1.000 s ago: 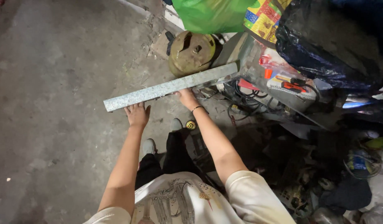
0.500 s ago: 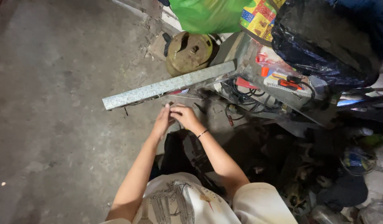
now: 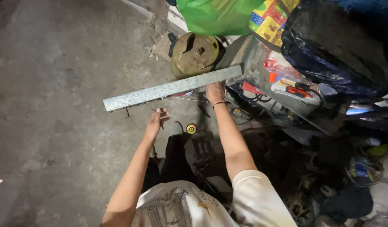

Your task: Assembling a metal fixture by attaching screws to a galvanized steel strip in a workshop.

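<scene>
Nearest to the camera the person crouches over the concrete floor (image 3: 55, 105), and between the feet lies a small round yellow and black thing (image 3: 191, 128), perhaps a tape measure, though it is too small to be sure. A little farther, the left hand (image 3: 155, 122) hangs just near of the long grey metal bar (image 3: 170, 88); its fingers are half curled around something thin and dark, which I cannot identify, and it does not touch the bar. The right hand (image 3: 215, 92) rests against the near edge of the bar, right of its middle; if its grip closes around the bar I cannot tell, because the bar hides the fingers. The bar lies slanted from near left to far right. It looks stiff, straight and rather heavy, with hard, probably sharp edges, so I judge it is best taken with two hands set well apart, one toward each end, so that it does not swing. To the left the floor gives wide open room for its free end. Its right end sits close to the cluttered pile with cables (image 3: 252, 101), and just behind it stand the round rusty canister (image 3: 194, 54), the green plastic bag (image 3: 215, 17) and the dark plastic bag (image 3: 337, 50), so there it can catch easily.
</scene>
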